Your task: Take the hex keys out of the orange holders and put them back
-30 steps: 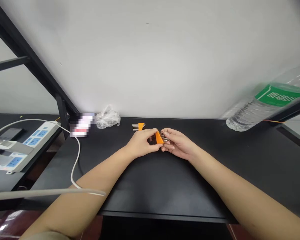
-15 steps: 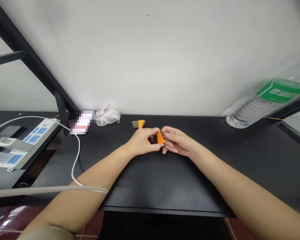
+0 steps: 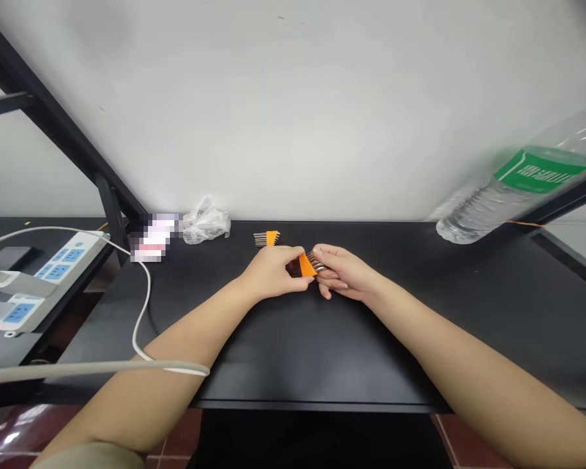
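Head view: what's around?

A bag (image 3: pixel 205 223) and a second comb (image 3: pixel 267 238) lie at the far edge of the desk (image 3: pixel 322 345), with a tilted bottle (image 3: pixel 512 198) at right (a power strip (image 3: pixel 53 277) sits off left).

And the hands?

Left hand (image 3: pixel 271 273) and right hand (image 3: pixel 346 273) pinch the orange comb (image 3: pixel 306 264) between them, its pins toward the right hand.

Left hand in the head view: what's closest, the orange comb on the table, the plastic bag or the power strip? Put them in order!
1. Orange comb: just ahead of the left hand.
2. Plastic bag: farther, by the back wall.
3. Power strip: farthest, off to the left.
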Demonstrator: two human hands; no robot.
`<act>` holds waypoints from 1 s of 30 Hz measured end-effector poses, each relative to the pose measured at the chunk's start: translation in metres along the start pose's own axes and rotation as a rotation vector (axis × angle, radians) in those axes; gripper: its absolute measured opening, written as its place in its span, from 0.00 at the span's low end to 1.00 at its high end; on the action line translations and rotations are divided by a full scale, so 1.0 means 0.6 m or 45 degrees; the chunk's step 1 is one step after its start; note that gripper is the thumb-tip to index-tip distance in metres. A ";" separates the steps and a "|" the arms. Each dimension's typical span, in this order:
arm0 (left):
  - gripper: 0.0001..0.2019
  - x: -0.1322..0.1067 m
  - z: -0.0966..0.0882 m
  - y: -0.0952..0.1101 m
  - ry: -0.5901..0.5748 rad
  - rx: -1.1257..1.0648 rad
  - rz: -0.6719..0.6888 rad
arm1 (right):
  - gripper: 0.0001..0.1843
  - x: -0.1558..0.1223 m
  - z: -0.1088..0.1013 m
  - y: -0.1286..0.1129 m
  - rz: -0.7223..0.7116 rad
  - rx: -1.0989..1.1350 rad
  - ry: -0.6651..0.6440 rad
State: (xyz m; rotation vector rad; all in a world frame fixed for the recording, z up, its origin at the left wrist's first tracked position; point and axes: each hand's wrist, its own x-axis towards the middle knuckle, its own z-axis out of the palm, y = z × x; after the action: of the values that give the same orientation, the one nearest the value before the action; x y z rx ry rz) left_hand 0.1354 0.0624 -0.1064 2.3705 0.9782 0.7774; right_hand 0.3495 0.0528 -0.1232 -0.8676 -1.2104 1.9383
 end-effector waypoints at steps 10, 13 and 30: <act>0.12 0.003 0.002 -0.009 -0.140 -0.086 -0.255 | 0.22 0.002 -0.028 -0.015 0.163 0.182 0.071; 0.11 0.003 -0.002 -0.010 -0.184 -0.129 -0.299 | 0.21 0.006 -0.039 -0.013 0.221 0.265 0.060; 0.15 0.004 -0.017 -0.019 -0.318 -0.027 -0.374 | 0.22 0.020 -0.090 -0.026 0.211 -0.611 0.628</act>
State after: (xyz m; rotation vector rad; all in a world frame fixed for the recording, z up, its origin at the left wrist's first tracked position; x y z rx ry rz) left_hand 0.1248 0.0735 -0.1050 2.1718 1.1648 0.3697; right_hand 0.3902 0.0932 -0.1297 -1.6262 -1.3366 1.4296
